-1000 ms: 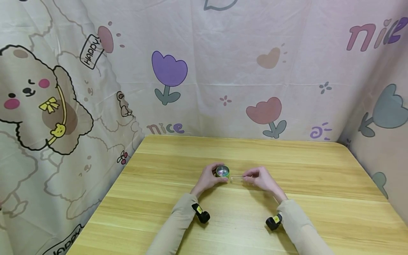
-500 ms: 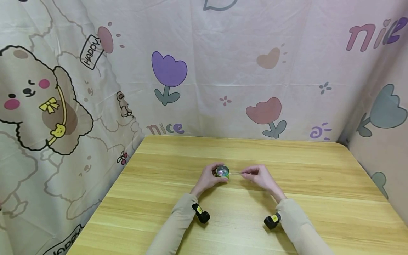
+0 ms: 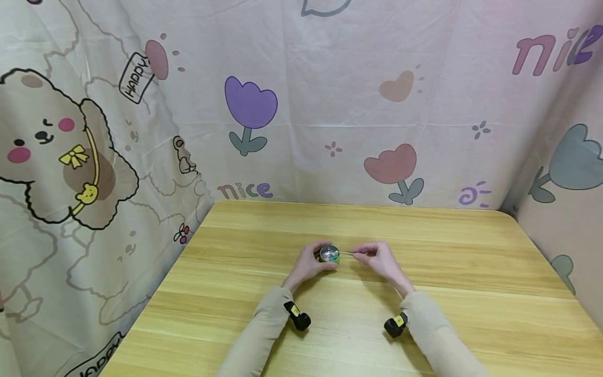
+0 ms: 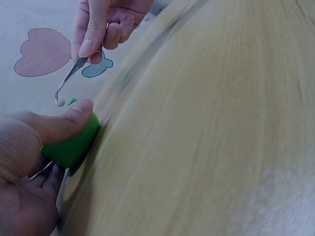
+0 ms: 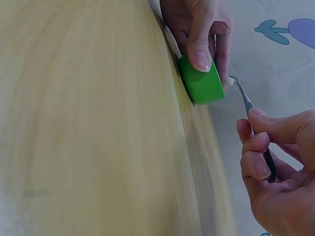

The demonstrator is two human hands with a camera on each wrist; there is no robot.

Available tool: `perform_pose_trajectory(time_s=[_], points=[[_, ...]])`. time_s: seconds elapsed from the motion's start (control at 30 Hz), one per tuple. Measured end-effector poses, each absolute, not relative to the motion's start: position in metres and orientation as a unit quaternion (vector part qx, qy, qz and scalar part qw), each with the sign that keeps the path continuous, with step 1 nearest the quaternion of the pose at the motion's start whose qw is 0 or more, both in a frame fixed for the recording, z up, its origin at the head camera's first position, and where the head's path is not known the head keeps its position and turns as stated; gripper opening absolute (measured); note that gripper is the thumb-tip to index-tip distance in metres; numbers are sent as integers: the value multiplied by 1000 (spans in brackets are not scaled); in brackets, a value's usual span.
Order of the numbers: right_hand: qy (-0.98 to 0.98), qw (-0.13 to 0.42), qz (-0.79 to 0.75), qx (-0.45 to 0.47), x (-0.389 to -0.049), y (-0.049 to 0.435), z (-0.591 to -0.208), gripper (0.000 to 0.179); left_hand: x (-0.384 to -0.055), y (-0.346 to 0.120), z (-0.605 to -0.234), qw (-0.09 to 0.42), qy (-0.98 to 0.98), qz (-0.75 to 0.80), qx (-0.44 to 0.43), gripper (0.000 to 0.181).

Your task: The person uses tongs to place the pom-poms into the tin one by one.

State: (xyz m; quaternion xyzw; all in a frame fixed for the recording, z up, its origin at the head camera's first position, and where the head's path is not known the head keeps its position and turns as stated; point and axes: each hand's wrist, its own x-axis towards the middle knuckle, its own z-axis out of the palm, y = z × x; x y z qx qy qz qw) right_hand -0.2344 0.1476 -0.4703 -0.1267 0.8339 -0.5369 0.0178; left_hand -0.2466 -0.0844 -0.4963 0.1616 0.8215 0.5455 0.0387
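My left hand [image 3: 312, 262] grips a small round green container [image 5: 202, 84] on the table, thumb on one side and fingers on the other. Seen from above in the head view, its inside looks shiny, with small coloured bits in it. In my right hand [image 3: 379, 259], pinched between thumb and fingers, are thin metal tweezers [image 4: 74, 73] with a bent tip. A small white bead [image 4: 60, 103] sits at that tip, close over the container's rim in both wrist views. The right-hand fingers curl around the dark rear part of the tweezers [image 5: 268, 164].
The wood-grain table [image 3: 235, 314] spreads around both hands. Behind it and along the sides hangs a printed cloth [image 3: 325, 78] with flowers and cartoon figures. Each wrist wears a small black camera, one on the left wrist [image 3: 298, 317] and one on the right [image 3: 395, 325].
My right hand has moved left and slightly away from the body, bringing the tweezers from beside the container to its rim. The left hand and container have stayed put.
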Motion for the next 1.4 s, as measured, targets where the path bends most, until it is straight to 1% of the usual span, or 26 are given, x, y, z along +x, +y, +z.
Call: perform_pose_trajectory(time_s=[0.43, 0.7, 0.87, 1.0, 1.17, 1.4], points=[[834, 4, -537, -127, -234, 147, -472, 21, -247, -84, -498, 38, 819, 549, 166, 64], [838, -16, -530, -131, -231, 164, -477, 19, -246, -84, -497, 39, 821, 543, 170, 65], [848, -11, -517, -115, -230, 177, -478, 17, -245, -85, -497, 38, 820, 545, 171, 64], [868, -18, -485, -101, -230, 184, -479, 11, -246, -85, -498, 37, 814, 554, 169, 64], [894, -41, -435, -101, -229, 189, -479, 5, -246, -85, -497, 34, 810, 560, 172, 63], [914, -47, -389, -107, -229, 192, -480, 6, -244, -84, -494, 33, 815, 553, 171, 62]])
